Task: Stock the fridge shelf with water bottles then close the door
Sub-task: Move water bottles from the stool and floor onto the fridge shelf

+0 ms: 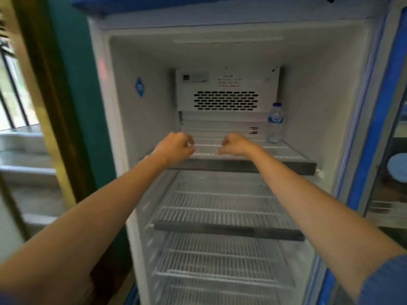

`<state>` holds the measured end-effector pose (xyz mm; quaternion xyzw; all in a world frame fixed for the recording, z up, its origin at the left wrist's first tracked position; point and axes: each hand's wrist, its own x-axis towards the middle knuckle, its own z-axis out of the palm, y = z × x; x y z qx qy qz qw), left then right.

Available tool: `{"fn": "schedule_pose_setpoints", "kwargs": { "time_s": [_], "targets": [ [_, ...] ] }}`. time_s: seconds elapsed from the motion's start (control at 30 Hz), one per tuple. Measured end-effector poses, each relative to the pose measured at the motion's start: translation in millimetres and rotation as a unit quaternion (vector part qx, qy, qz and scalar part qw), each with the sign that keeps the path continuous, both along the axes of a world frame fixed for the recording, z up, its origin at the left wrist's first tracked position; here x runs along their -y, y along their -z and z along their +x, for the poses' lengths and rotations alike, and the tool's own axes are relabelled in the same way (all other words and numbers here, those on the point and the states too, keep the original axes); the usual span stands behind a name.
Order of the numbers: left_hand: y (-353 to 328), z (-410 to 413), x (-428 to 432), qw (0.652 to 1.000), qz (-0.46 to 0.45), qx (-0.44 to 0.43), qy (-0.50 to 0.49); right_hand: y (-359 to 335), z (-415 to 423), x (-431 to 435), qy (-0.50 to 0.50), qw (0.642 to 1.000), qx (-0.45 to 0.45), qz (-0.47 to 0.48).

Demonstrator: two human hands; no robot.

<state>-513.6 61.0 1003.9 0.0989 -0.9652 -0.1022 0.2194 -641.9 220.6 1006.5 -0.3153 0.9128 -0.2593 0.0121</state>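
Note:
The fridge stands open in front of me, its white inside lit. One clear water bottle (275, 123) with a blue cap and blue label stands upright at the back right of the top wire shelf (286, 165). Both my arms reach in over that shelf's front edge. My left hand (176, 147) and my right hand (234, 144) hover side by side above the shelf's middle, fingers curled in, nothing visible in either. The bottle is a hand's width to the right of my right hand. The blue-framed door (374, 133) hangs open at the right.
Two more wire shelves (229, 225) lie below with nothing on them. A vent panel (226, 91) covers the back wall. A teal wall (72, 84) and a barred window (13, 89) are to the left. A blue object shows behind the door glass at right.

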Motion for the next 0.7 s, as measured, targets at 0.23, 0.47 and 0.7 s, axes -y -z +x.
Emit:
{"fn": "schedule_pose_setpoints", "kwargs": {
  "time_s": [0.23,0.47,0.7],
  "targets": [
    [79,173,44,0.997,0.022,-0.02,-0.071,76,159,78,-0.073,0.963,-0.087,-0.246],
    [235,320,93,0.968,0.123,0.116,-0.188,249,286,117,-0.134,0.975,0.111,-0.138],
    [411,413,82,0.9,0.266,0.205,-0.279,432,358,121,-0.184,0.951,0.241,0.06]
  ]
}}
